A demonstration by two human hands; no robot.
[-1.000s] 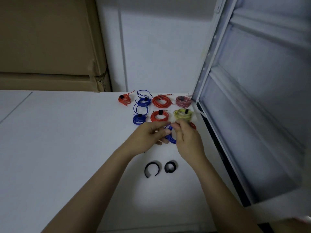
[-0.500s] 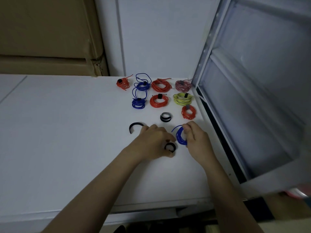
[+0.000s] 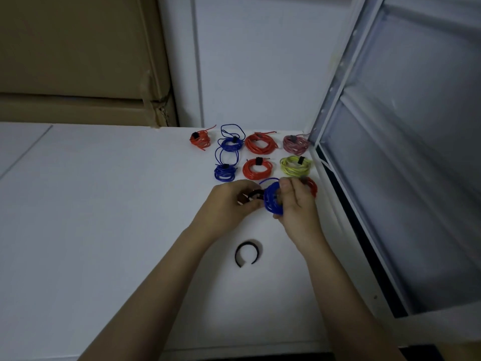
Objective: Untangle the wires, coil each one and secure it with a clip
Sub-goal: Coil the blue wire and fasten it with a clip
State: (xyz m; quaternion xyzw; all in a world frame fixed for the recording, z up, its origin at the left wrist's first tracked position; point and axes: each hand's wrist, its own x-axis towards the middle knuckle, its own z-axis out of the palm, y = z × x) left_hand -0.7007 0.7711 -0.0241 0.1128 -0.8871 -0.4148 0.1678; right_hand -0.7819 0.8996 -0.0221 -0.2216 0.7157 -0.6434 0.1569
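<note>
The right hand (image 3: 296, 204) grips the coiled blue wire (image 3: 272, 200), raised above the white table (image 3: 104, 204). The left hand (image 3: 229, 204) pinches a black curved clip (image 3: 253, 195) against the coil's left side.

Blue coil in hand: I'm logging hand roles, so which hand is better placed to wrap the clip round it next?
Left. The left hand already pinches a black clip right beside the blue coil, while the right hand is busy holding that coil.

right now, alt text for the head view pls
Over a white table, the right hand holds a blue coil while the left hand brings a black clip to it. Eight clipped coils lie behind, a spare clip in front.
</note>
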